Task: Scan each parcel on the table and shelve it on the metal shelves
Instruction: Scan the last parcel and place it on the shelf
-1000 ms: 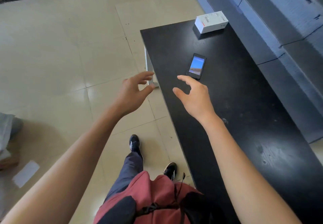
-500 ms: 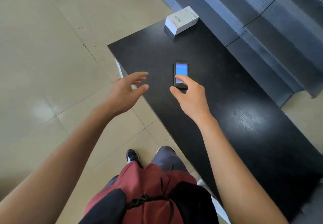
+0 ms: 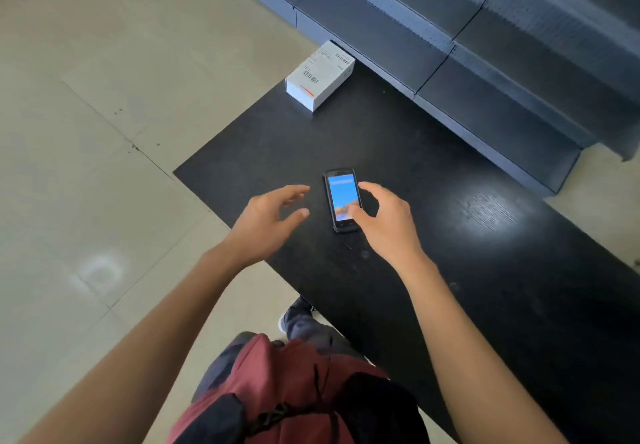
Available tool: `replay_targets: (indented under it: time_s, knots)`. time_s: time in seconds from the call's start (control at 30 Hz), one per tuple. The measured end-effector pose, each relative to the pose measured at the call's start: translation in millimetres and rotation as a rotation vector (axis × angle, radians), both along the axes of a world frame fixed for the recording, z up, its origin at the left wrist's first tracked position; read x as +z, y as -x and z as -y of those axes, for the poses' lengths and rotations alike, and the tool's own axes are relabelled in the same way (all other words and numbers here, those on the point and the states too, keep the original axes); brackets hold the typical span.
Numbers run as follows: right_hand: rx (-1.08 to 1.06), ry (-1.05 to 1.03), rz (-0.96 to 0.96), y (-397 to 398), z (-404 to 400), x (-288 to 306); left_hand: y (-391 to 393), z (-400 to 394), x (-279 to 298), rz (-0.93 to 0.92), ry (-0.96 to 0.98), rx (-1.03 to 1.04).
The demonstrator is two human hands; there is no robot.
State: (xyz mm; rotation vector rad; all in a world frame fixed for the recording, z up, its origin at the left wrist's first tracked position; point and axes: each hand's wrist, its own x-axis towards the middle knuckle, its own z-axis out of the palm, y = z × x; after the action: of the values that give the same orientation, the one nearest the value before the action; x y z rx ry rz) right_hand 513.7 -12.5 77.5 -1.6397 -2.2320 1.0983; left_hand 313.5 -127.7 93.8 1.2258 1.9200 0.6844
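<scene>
A pale tiled floor fills the left of the view. Along the top right run grey-blue metal shelves, stepped in tiers, their lowest edge just behind the far side of a black bench that stretches from the middle of the view to the lower right. At the bottom edge hangs a red and black bag against the person's body, with a grey trouser leg and a dark shoe on the floor beside the bench's near edge.

On the bench's far corner, close to the shelves, lies the white parcel, flat, with printed labels and barcodes on its top face. It is well apart from both hands.

The left hand hovers over the bench's near-left edge, fingers spread and loosely bent, holding nothing. The right hand reaches onto the scanner, a dark handheld device lying flat on the bench with its blue screen lit; the thumb crosses the lower part of the screen and the fingers curve past its right side. Whether the hand has actually closed round the device cannot be told.
</scene>
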Motion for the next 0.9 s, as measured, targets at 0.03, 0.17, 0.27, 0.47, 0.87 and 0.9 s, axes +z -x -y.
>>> replay_targets:
  time_s: [0.03,0.17,0.27,0.47,0.87,0.9]
  knots:
    - [0.011,-0.015,0.035,3,-7,-7,3,-6,-3,0.000,0.002,0.003]
    - [0.044,-0.025,0.184,17,-22,-33,8,-22,-18,0.034,0.051,-0.007]
    - [-0.021,0.040,0.219,23,-24,-55,10,-31,-32,0.071,0.098,-0.045]
    - [-0.125,0.092,0.308,37,-26,-96,31,-65,-59,0.084,0.114,-0.074]
    - [-0.307,0.180,0.489,86,-29,-130,109,-153,-96,0.065,0.101,-0.226]
    - [-0.315,0.188,0.503,89,-31,-131,115,-161,-98,0.059,0.088,-0.233]
